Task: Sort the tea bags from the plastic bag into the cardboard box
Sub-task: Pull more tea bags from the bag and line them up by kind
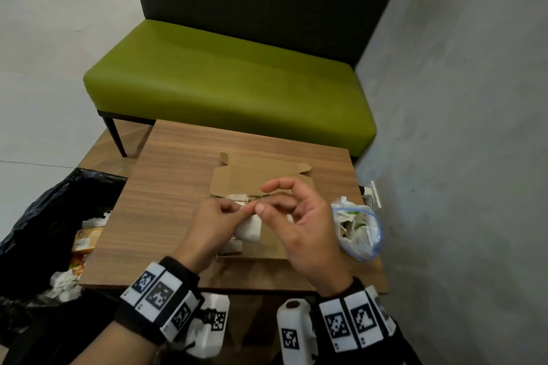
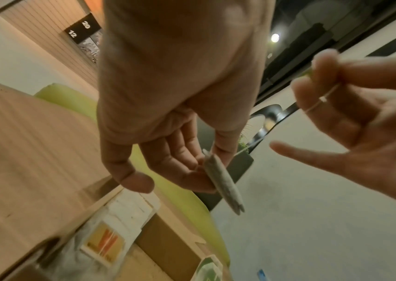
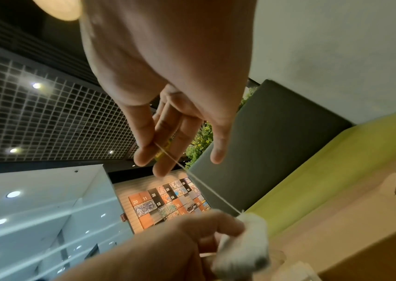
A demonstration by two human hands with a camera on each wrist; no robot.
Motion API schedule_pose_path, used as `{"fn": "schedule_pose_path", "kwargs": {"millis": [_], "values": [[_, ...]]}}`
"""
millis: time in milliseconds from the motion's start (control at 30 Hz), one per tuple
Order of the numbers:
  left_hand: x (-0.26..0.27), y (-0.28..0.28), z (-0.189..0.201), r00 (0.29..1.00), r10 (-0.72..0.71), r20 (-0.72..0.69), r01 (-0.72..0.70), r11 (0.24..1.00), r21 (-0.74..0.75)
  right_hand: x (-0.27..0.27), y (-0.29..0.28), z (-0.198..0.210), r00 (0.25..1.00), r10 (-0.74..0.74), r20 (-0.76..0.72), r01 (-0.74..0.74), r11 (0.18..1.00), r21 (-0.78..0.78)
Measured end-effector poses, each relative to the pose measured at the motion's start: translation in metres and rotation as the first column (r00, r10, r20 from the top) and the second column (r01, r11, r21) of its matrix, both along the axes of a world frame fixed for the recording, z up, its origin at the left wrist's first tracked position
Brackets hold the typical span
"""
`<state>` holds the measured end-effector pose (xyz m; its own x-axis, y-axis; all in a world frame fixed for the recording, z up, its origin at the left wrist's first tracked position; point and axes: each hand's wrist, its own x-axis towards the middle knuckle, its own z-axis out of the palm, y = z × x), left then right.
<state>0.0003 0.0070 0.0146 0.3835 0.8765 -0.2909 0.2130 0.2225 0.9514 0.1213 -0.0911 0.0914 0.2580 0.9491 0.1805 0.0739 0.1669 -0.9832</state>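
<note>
Left hand (image 1: 212, 224) is seen raised just above the near half of the cardboard box (image 1: 261, 184), its fingers curled round a white tea bag (image 1: 249, 228) that hangs from the pinch. Right hand (image 1: 299, 225) is held just beside it, index and thumb pinched on the bag's string (image 3: 199, 180), which is drawn taut between the two hands; the other fingers are spread loosely. A green-yellow tag (image 3: 164, 152) is glimpsed between the right fingers, though its print cannot be read.

Box lies open on the wooden table (image 1: 166, 187), its lid flap folded back toward the far side. More tea bags are made out inside at the left end, mostly covered by the hands, so their number cannot be told. Plastic bag (image 1: 358, 231) is set just right of the box, near the table's right edge, mouth open, with crumpled tea bags inside.

Bare tabletop is left on the far side and to the left of the box. Green bench (image 1: 225, 83) stands beyond the far edge, grey wall (image 1: 459, 127) close on the right, and a black-lined bin (image 1: 44, 231) with wrappers by the near left corner. Both wrist views are blurred, and the box is cut off at their lower edges.
</note>
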Motion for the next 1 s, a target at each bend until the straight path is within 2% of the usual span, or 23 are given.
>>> {"fn": "schedule_pose_path", "kwargs": {"millis": [167, 300, 433, 600, 700, 900, 1000], "values": [[0.002, 0.018, 0.010, 0.994, 0.086, 0.061, -0.078, 0.989, -0.124, -0.011, -0.012, -0.014, 0.997, 0.015, 0.080, -0.010, 0.998, -0.059], [0.006, 0.020, 0.016, 0.986, 0.141, 0.092, -0.119, 0.969, -0.215, -0.016, -0.016, -0.038, 0.978, -0.079, 0.192, 0.084, 0.996, -0.015], [0.006, 0.020, 0.015, 0.980, 0.170, 0.107, -0.142, 0.962, -0.233, -0.023, -0.019, -0.050, 0.955, -0.152, 0.255, 0.132, 0.987, 0.093], [0.006, 0.019, 0.012, 0.976, 0.181, 0.122, -0.156, 0.970, -0.189, -0.029, -0.021, -0.065, 0.947, -0.213, 0.240, 0.194, 0.976, 0.102], [0.006, 0.017, 0.012, 0.970, 0.194, 0.143, -0.176, 0.975, -0.133, -0.032, -0.022, -0.067, 0.924, -0.225, 0.309, 0.202, 0.974, 0.108], [0.001, 0.013, 0.016, 0.952, 0.216, 0.215, -0.189, 0.972, -0.139, -0.034, -0.027, -0.068, 0.980, -0.070, 0.188, 0.069, 0.998, 0.008], [0.000, 0.010, 0.022, 0.946, 0.210, 0.248, -0.172, 0.971, -0.166, -0.033, -0.028, -0.077, 0.987, -0.102, 0.122, 0.115, 0.987, -0.108]]}}
